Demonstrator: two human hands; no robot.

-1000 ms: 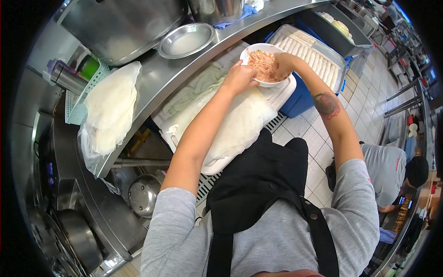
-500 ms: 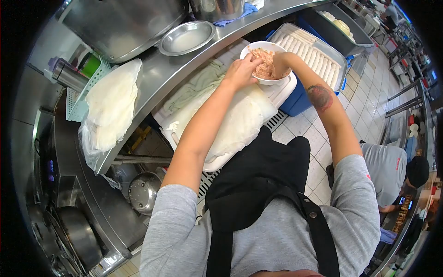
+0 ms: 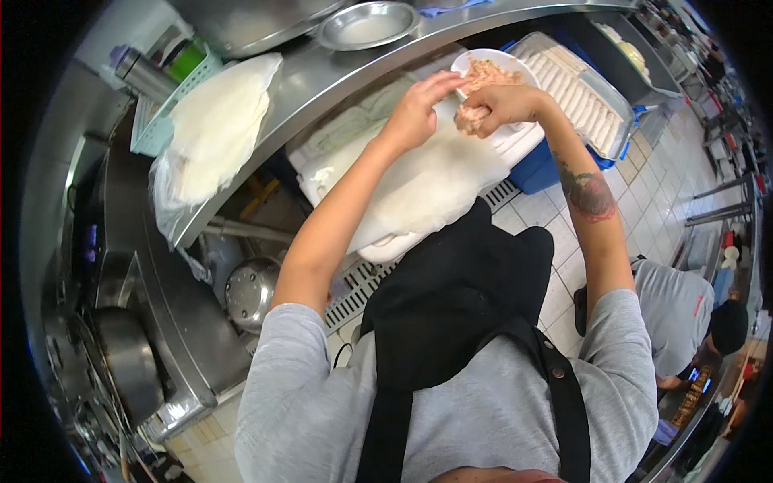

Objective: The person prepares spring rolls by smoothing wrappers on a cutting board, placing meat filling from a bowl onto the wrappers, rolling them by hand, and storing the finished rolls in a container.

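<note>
A lump of pinkish meat filling [image 3: 470,122] is gripped in the fingers of my right hand [image 3: 509,106], held over the near side of the white bowl [image 3: 527,72]. More filling [image 3: 488,74] sits inside that bowl. My left hand [image 3: 419,111] has its fingers stretched out, the tips close to the bowl's left rim, and it holds nothing. Below both hands a pale, thin wrapper sheet [image 3: 439,189] is spread on a white board [image 3: 385,251]. A folded greenish cloth [image 3: 342,133] lies behind the sheet.
Rows of white rolls fill a tray [image 3: 620,149] on the right. Left on the steel shelf [image 3: 299,92] are a stack of wrapper sheets [image 3: 213,133], a green basket [image 3: 153,141] and a metal dish [image 3: 368,28]. A co-worker [image 3: 672,310] bends at the far right.
My right hand has come out of the bowl with a lump of filling. My left hand has let go of the bowl's rim and opened. The view has shifted slightly.
</note>
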